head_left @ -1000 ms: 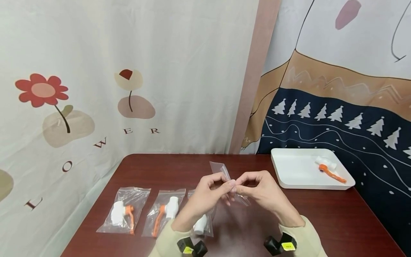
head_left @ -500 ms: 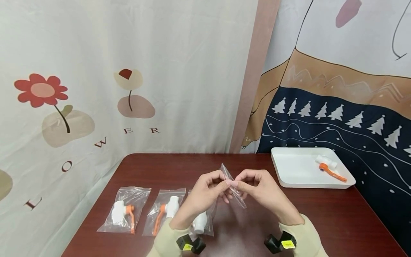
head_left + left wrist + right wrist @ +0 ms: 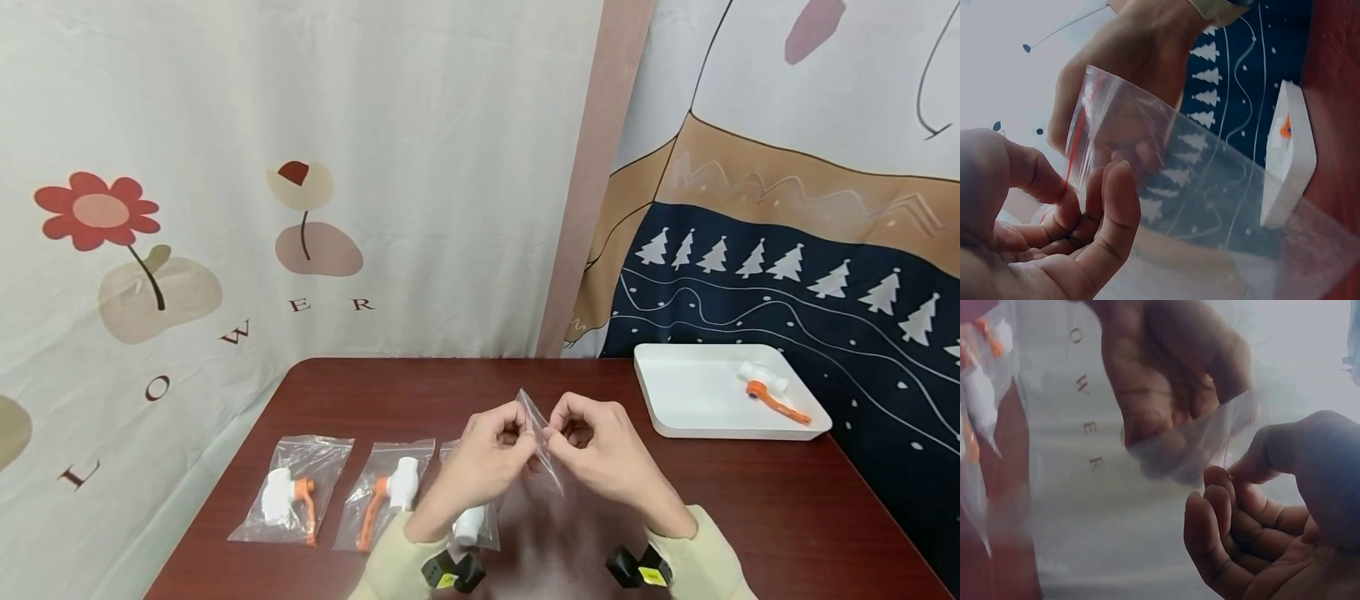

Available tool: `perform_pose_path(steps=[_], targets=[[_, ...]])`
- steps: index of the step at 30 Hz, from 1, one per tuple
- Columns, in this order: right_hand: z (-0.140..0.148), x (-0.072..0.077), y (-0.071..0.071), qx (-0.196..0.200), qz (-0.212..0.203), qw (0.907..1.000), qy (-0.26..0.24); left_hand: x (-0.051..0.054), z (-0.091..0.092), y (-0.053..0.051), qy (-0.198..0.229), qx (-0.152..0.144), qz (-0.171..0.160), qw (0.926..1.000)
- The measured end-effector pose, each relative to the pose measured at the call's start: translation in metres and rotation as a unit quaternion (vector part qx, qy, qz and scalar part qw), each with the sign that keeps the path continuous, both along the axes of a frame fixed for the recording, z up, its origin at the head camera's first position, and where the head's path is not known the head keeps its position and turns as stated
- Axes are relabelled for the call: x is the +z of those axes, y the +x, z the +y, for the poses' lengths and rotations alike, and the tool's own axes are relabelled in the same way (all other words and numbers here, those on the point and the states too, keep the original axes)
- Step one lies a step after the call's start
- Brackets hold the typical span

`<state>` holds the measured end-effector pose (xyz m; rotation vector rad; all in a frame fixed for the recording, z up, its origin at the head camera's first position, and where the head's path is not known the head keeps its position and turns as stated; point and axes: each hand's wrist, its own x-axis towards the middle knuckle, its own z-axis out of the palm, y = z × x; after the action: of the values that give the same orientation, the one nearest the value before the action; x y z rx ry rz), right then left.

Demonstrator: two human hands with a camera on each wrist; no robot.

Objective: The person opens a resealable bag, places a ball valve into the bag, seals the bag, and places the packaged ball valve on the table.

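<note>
A clear plastic zip bag [image 3: 552,468] is held up over the table between both hands. My left hand [image 3: 486,450] pinches its upper edge between thumb and index finger. From the other side my right hand [image 3: 611,450] pinches the same edge, its fingertips close to the left ones. In the left wrist view the bag [image 3: 1210,187] hangs flat and see-through, with a red line [image 3: 1075,147] along its zip edge. Nothing shows inside it. Whether the zip edge is parted I cannot tell.
Left on the brown table [image 3: 420,392] lie bagged white valves with orange levers: one [image 3: 277,497] far left, one [image 3: 403,483] beside it, and one [image 3: 468,525] partly behind my left arm. A white tray [image 3: 690,392] at back right holds another orange-levered valve [image 3: 765,379].
The bag has turned from a slanted, spread position to a narrower, nearly edge-on one. My fingertips, touching before, are now slightly apart with the bag between them.
</note>
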<state>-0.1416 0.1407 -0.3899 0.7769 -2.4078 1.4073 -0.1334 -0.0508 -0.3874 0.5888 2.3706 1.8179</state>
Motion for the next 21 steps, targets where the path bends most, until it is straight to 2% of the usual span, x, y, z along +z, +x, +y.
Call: perform_pose_path(steps=[5, 8, 14, 21], targets=[[0.003, 0.000, -0.001, -0.005, 0.056, 0.9979, 0.031, 0.002, -0.003, 0.001, -0.062, 0.042, 0.014, 0.9971], [0.006, 0.001, -0.002, -0.005, 0.077, 0.9958, 0.050, 0.003, -0.007, 0.001, -0.099, 0.056, 0.015, 0.9934], [0.010, 0.002, -0.003, -0.015, 0.115, 0.9895, 0.087, 0.004, -0.016, -0.001, -0.126, 0.060, 0.010, 0.9901], [0.014, 0.005, -0.001, -0.052, 0.117, 0.9793, 0.157, 0.009, -0.026, -0.003, -0.197, 0.067, 0.038, 0.9773]])
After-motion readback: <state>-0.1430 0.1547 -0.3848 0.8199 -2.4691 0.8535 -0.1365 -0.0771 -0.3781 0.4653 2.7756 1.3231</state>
